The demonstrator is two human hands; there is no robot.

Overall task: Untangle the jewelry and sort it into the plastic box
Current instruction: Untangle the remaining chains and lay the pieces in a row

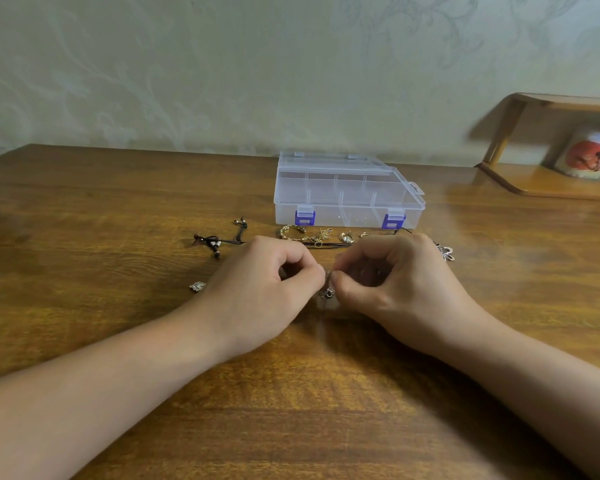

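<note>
Both hands meet over the middle of the wooden table (118, 202), thumbs and forefingers pinched together on one small silver piece (327, 292) that hangs between them. The left hand (260, 282) has its fingers curled into a loose fist, thumb tip pressed against the forefinger at the top of the piece. The right hand (392, 275) mirrors it, fingers folded in and thumb tip closed on the same piece from the other side. The fingertips of the two hands nearly touch. Exactly what the piece is stays too small and blurred to tell; a dark stone or bead seems to sit at its lower end.

Just beyond the knuckles lies the rest of the jewelry: a twisted gold bangle (291, 232), a fine gold chain (323, 236) bunched beside it, a gold ring (346, 237), and a dark cord (326, 244) running beneath them. To the left, a black cord with silver beads (212, 242) sprawls on the wood, and a small silver charm (197, 286) rests alone near the left wrist. Another silver charm (445, 252) lies just past the right hand.

Behind the jewelry sits the clear plastic box (347, 192), lid closed, two blue latches facing the person, dividers visible through the lid. At the far right stands a wooden shelf (534, 181) with a mug (589, 157) under it
</note>
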